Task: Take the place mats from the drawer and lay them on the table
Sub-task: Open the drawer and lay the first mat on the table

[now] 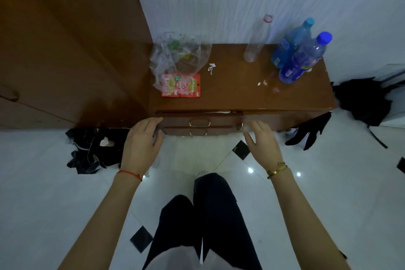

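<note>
A low brown cabinet [252, 94] stands against the white wall. Its top drawer [179, 120] with a brass handle sits pulled out a little, and a sliver of something pale shows in the gap. A second drawer [175, 131] lies below it. My left hand [142, 142] touches the top drawer's left corner with its fingers. My right hand [263, 140] reaches with straight fingers to the drawer's right end. No place mats show.
On the cabinet top lie a clear plastic bag [175, 59], a red snack packet [182, 85], an empty clear bottle [258, 39] and two blue bottles [300, 55]. Dark clothes [94, 149] lie on the white tiled floor at both sides. A brown wardrobe [65, 39] stands left.
</note>
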Available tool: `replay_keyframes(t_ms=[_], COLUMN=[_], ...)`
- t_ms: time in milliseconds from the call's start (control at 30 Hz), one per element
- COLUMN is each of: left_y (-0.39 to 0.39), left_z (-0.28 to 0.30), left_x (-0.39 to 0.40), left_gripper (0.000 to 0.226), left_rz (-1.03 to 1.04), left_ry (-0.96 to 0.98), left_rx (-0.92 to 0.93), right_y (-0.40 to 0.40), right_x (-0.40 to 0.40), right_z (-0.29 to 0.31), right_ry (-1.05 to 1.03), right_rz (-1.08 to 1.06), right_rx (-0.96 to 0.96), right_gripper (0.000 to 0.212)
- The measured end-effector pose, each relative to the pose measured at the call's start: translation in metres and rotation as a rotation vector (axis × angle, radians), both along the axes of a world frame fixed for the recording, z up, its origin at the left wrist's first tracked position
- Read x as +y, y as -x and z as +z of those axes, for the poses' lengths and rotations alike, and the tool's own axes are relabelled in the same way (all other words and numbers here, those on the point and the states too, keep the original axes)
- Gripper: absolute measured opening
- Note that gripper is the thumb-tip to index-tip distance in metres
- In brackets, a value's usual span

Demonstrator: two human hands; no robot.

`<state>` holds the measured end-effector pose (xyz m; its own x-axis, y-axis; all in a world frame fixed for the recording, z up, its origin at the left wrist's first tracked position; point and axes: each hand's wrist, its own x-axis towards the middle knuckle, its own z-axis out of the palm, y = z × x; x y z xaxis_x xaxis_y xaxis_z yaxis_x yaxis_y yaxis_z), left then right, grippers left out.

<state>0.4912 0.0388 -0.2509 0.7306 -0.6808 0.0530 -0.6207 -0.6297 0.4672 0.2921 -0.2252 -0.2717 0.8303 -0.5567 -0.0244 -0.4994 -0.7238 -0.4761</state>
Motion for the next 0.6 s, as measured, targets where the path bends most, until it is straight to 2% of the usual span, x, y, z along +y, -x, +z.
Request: replay_keyframes(t_ms=[100,300,467,600], left_y=[-0.007,-0.028,-0.058,-0.068], left_z=[-0.072,-0.195,-0.258,-0.284], left_x=[-0.005,-0.021,-0.035,-0.040], left_gripper=[0.032,0.034,0.035,0.035], left_rz=[0.011,0.008,0.007,0.024], left_ry=[0.019,0.084,0.112,0.146], left_rx=[-0.018,-0.106,-0.218,-0.308], right_y=[-0.008,-0.037,-0.051,-0.056], right_x=[-0.008,-0.034,-0.047,-0.049], right_z=[-0.075,-0.195,-0.251,-0.272], right_ry=[-0.009,0.117,0.255,0.355], right_rz=[-0.011,-0.005,-0.047,-0.063], right_rx=[-0.035,-0.141,-0.269,-0.364], right_gripper=[0.032,0.038,0.037,0.035])
